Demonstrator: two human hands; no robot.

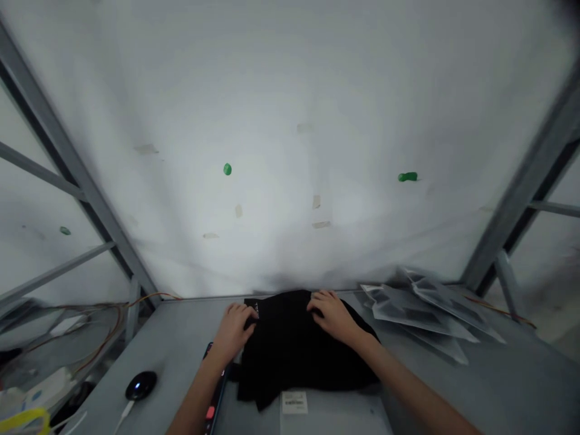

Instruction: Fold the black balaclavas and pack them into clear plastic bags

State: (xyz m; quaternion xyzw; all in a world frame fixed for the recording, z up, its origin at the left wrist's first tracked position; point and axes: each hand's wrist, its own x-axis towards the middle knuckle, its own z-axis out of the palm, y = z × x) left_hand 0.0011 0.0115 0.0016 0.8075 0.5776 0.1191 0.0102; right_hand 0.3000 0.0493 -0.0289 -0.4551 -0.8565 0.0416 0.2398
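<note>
A black cloth garment (pixel 290 350) lies loosely spread and wrinkled on the grey table, with small white lettering near its far left corner. My left hand (pixel 234 331) is at that corner, thumb and fingers curled on the cloth's edge. On the far right part of the garment, my right hand (pixel 333 315) has its fingers bent into the fabric. Both hands look closed on the cloth, though the fingertips are partly hidden. A white barcode label (pixel 294 403) shows at the garment's near edge, on what looks like a clear plastic bag (pixel 339 417).
Several clear plastic bags (pixel 421 308) lie stacked at the right back. A dark phone-like object (pixel 212 411) is under my left forearm. A round black device (pixel 141 385) with a white cable sits on the left. Metal frame bars and a white wall (pixel 272 151) enclose the table.
</note>
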